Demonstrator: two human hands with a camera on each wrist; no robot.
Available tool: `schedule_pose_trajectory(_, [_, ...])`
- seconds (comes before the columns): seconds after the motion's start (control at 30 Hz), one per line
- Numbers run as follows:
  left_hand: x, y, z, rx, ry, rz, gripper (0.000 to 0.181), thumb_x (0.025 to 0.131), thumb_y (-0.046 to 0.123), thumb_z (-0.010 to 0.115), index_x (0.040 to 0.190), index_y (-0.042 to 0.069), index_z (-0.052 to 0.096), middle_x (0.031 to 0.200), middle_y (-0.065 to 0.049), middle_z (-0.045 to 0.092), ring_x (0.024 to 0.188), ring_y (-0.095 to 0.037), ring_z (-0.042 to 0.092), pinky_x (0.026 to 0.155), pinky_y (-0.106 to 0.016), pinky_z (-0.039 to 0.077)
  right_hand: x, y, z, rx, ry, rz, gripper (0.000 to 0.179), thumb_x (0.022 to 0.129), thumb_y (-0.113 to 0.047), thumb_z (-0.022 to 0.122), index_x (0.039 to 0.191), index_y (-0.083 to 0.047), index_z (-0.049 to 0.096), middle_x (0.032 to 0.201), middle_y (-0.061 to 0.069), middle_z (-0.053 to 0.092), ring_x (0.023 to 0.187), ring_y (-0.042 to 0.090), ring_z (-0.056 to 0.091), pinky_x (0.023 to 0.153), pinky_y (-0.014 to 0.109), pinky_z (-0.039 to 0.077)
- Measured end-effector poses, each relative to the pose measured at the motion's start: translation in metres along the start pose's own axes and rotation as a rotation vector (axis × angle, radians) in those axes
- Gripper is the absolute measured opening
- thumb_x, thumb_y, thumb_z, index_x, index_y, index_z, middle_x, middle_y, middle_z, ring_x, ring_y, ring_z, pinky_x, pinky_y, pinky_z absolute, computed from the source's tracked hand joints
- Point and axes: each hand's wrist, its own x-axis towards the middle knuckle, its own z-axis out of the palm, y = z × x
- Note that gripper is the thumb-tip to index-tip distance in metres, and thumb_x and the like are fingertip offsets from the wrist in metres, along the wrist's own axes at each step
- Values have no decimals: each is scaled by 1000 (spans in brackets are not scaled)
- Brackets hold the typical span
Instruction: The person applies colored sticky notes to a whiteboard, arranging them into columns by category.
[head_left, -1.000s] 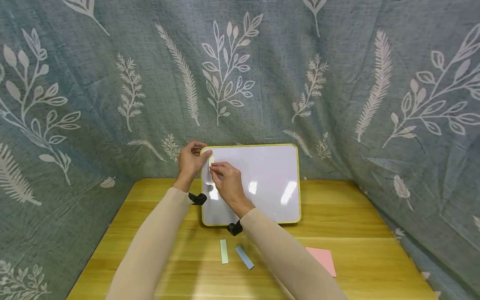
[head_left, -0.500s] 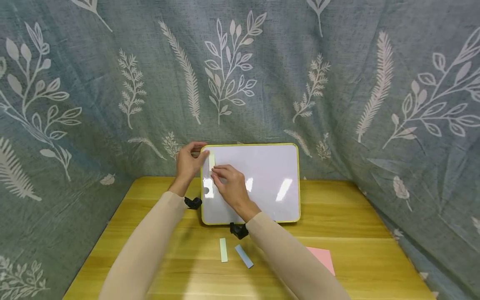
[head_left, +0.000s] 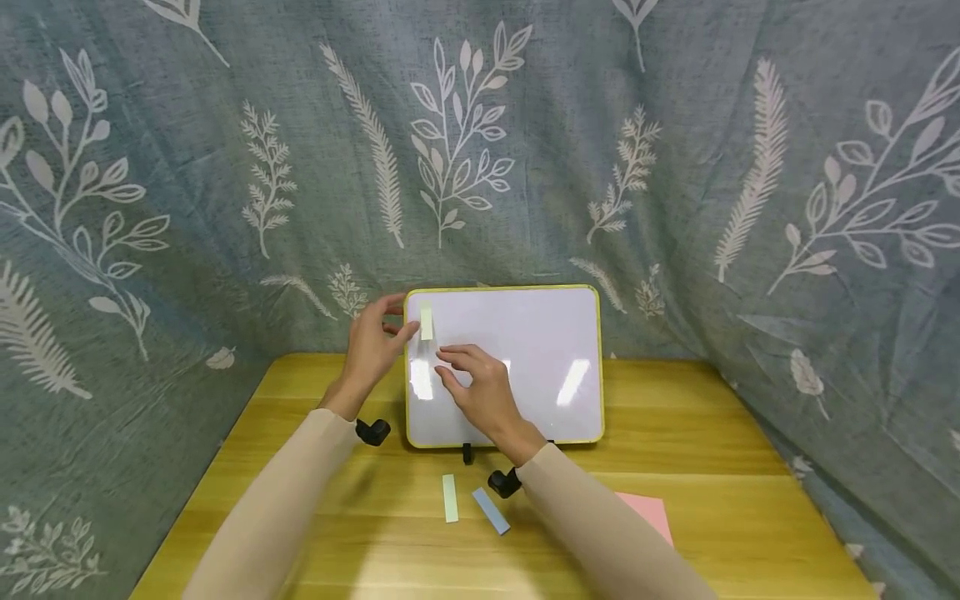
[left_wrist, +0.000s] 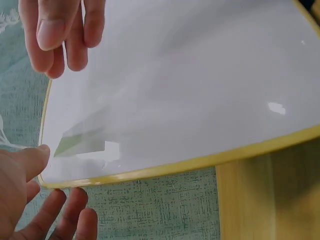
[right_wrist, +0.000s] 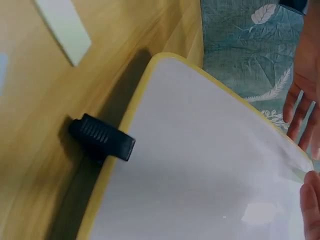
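Observation:
A whiteboard (head_left: 517, 350) with a yellow rim stands on the table. A pale green paper strip (head_left: 426, 323) is stuck upright near its upper left corner. My left hand (head_left: 371, 346) is at the board's left edge, its thumb in front beside the strip and its fingers behind the edge. In the left wrist view the strip (left_wrist: 80, 144) lies just beyond the thumb tip. In front of the board, below and right of the strip, my right hand (head_left: 483, 387) has its thumb and fingers apart with nothing between them.
Another pale green strip (head_left: 450, 498) and a blue strip (head_left: 491, 511) lie on the table (head_left: 360, 533) before the board. A pink paper square (head_left: 649, 512) is partly behind the right sleeve. Black feet (right_wrist: 100, 136) prop the board. A patterned curtain (head_left: 525, 167) hangs behind.
My right hand has moved down and right, off the strip's lower end, and its fingers have spread. My left hand has drawn slightly left and down, leaving the strip uncovered.

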Motion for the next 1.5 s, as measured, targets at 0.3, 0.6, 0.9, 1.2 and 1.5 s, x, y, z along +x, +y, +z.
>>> schedule_pose_trajectory(0.3, [-33,-1,4,80,-9,51,57,112,25,82,164,10,63,149,-24,68,117,-44,79,94,-58,69,-20,-6,-21,0,-76,-47,26,100,-6,92,125,0,88,128,16,85,121,34,85,102,49,71])
schedule_pose_trajectory(0.6, [-76,-7,11,169,-55,170,45,110,24,85,151,10,75,122,-15,76,100,-30,80,83,-46,69,-45,-10,-38,34,-186,-89,30,101,-7,92,130,-1,87,134,14,85,123,31,84,103,42,71])
schedule_pose_trajectory(0.9, [-108,-10,20,222,-236,269,26,106,22,90,130,13,85,120,-7,82,95,-26,82,78,-33,66,-69,-8,-47,45,-325,-143,32,101,-9,93,131,-1,86,135,15,83,122,29,85,100,33,71])
schedule_pose_trajectory(1.2, [-134,-18,28,261,-421,313,15,108,23,87,121,15,85,115,-1,83,97,-22,80,84,-31,66,-87,-8,-51,34,-467,-178,36,100,-13,94,133,0,85,138,17,83,121,28,85,100,30,70])
schedule_pose_trajectory(1.5, [-148,-30,32,249,-548,339,17,107,27,88,121,18,85,119,1,82,106,-22,80,93,-37,68,-100,-11,-52,40,-630,-146,38,106,-22,90,140,-5,83,146,12,79,132,25,80,111,32,67])
